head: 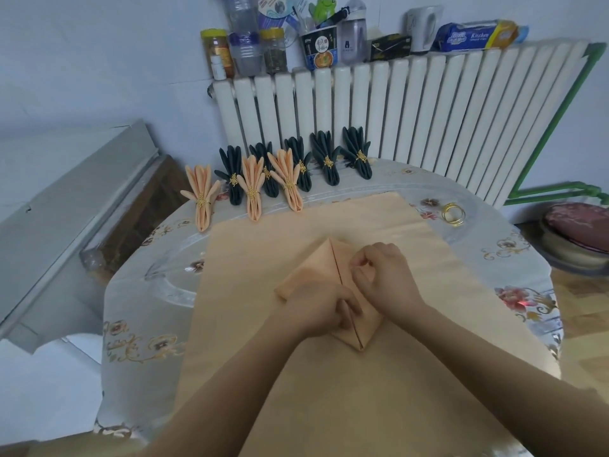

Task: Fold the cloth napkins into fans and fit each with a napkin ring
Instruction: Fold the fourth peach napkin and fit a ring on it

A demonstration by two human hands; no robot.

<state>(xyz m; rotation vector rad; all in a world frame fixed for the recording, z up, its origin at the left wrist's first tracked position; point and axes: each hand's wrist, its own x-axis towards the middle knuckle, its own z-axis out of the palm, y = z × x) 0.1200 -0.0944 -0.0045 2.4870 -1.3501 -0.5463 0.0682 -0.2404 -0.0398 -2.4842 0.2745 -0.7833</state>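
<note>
A peach napkin [313,268], folded into a kite shape with a centre seam, lies on a larger flat peach cloth [379,222]. My left hand [316,308] presses and pinches the napkin's lower left flap near the seam. My right hand [382,275] has curled fingers that pinch the right flap beside the seam. Loose gold napkin rings [454,215] lie at the far right of the table. Along the far edge stand finished fans with gold rings: three peach ones [252,186] and several dark ones [326,163].
The round table [507,258] has a floral cover under clear plastic. A white radiator [428,110] stands behind it, with jars, bottles and boxes on top. A grey board [72,209] leans at the left. A stool [580,235] stands at the right.
</note>
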